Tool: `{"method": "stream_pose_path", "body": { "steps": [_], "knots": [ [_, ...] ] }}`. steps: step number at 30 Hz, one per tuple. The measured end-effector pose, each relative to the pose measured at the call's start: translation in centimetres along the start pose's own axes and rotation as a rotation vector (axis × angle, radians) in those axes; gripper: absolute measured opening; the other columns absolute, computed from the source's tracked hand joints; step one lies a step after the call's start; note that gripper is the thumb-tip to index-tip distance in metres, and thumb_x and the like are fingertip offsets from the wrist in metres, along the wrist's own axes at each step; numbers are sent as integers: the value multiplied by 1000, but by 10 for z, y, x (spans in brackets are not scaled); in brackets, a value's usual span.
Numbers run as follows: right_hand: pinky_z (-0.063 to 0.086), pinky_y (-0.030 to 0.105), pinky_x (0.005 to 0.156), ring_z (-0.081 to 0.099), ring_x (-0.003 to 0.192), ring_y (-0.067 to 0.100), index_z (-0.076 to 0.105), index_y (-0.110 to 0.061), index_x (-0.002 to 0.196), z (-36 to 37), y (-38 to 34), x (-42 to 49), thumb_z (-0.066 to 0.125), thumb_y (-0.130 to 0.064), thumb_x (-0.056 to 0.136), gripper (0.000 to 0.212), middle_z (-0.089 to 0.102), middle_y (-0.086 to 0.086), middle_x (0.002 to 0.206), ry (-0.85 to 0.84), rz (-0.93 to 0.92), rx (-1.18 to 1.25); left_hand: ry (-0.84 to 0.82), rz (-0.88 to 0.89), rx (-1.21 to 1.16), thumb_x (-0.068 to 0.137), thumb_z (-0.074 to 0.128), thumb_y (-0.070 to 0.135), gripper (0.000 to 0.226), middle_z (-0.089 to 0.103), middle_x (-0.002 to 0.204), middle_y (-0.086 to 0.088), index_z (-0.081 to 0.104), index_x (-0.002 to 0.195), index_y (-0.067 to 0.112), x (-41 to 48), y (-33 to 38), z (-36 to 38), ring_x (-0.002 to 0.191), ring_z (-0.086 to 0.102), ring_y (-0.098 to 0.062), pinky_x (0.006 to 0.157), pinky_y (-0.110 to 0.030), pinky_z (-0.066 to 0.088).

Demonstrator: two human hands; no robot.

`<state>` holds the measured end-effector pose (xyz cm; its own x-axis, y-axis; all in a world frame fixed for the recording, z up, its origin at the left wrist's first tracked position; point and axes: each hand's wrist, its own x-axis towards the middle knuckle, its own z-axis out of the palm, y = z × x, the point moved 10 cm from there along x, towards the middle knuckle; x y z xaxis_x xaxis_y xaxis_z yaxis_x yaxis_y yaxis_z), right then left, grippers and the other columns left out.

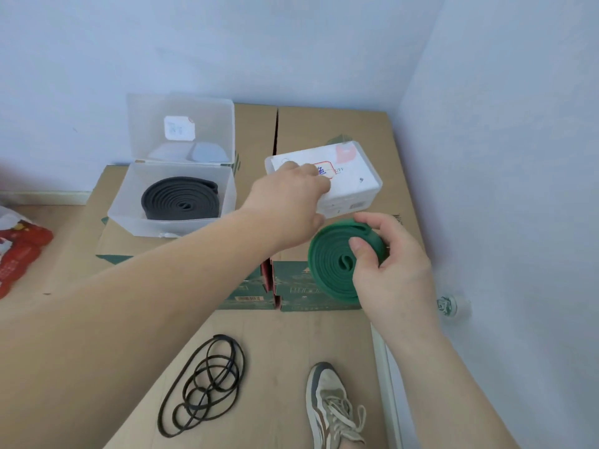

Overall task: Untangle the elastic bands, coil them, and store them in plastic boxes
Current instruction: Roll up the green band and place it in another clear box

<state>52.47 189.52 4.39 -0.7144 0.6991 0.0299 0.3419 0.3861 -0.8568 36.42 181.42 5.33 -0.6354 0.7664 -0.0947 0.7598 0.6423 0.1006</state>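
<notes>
My right hand holds a coiled green elastic band upright, thumb on its face and fingers over its top edge, in front of the cardboard boxes. My left hand reaches across and grips the near left corner of a closed white plastic box with a printed lid. To the left stands an open clear plastic box, lid up, with a coiled dark grey band lying flat inside. A thin black elastic band lies tangled in loops on the floor.
Two cardboard boxes side by side serve as the work surface, set in the room's corner against pale walls. A red and white bag lies on the floor at the left. My shoe is on the wooden floor beside the black band.
</notes>
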Motion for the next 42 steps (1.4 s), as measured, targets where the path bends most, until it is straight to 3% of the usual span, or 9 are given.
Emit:
{"method": "stream_pose_path", "body": {
  "steps": [5,8,13,19,27,33,37,40,42],
  "knots": [
    [54,44,93,62,102,23,67,-44,121,-9,12,3,64,-17,98,36,68,-10,107,-4,33,-91,126,-30,174,93,64,50,43,58,121,3,51,125,23,2,5,-7,115,52,-23,63,-37,44],
    [54,42,96,62,106,15,67,-44,122,-8,14,1,64,-17,99,36,68,-11,112,-36,56,-61,117,-28,232,96,60,53,48,57,122,0,49,130,22,8,17,-8,115,53,-27,63,-37,36],
    [55,43,95,63,104,15,64,-47,122,-6,14,0,63,-19,99,37,68,-13,111,-50,64,-32,92,39,406,100,58,37,29,56,118,-5,59,123,18,18,35,-8,106,55,-30,64,-38,34],
    [55,41,98,65,106,10,69,-43,120,-4,3,3,65,-13,98,37,70,-14,112,-93,-5,47,97,136,489,102,55,32,25,58,111,-3,58,120,15,-18,26,-11,92,56,-24,46,-32,16],
    [53,31,103,62,112,-2,72,-44,116,5,-6,-4,66,-10,99,39,71,-21,114,-212,-30,104,147,111,296,108,31,46,39,57,114,2,52,128,20,-56,20,-38,101,59,-24,61,-34,32],
    [58,31,97,71,103,4,74,-48,109,-9,-17,0,68,-8,98,41,76,-18,106,-174,-39,276,259,41,55,107,42,39,30,59,115,-2,60,124,22,-34,-1,-89,107,58,-30,75,-39,48],
    [58,37,96,74,102,11,71,-45,118,-14,-20,3,65,-11,101,38,78,-5,105,-62,-30,428,324,25,178,106,46,40,29,49,110,-4,68,124,31,-16,-2,-103,108,50,-30,77,-37,36],
    [61,42,94,75,93,11,71,-46,115,-6,-8,6,68,-15,100,34,78,-8,99,-17,20,393,281,-58,68,107,49,33,30,54,117,-5,56,136,30,-3,-12,-97,111,56,-30,75,-38,40],
    [62,41,92,74,91,10,72,-43,116,-3,-2,8,68,-17,100,30,78,-10,97,3,54,375,253,-29,-40,103,55,30,45,54,136,-3,44,147,27,0,-15,-89,124,53,-30,89,-43,48]
  ]
}}
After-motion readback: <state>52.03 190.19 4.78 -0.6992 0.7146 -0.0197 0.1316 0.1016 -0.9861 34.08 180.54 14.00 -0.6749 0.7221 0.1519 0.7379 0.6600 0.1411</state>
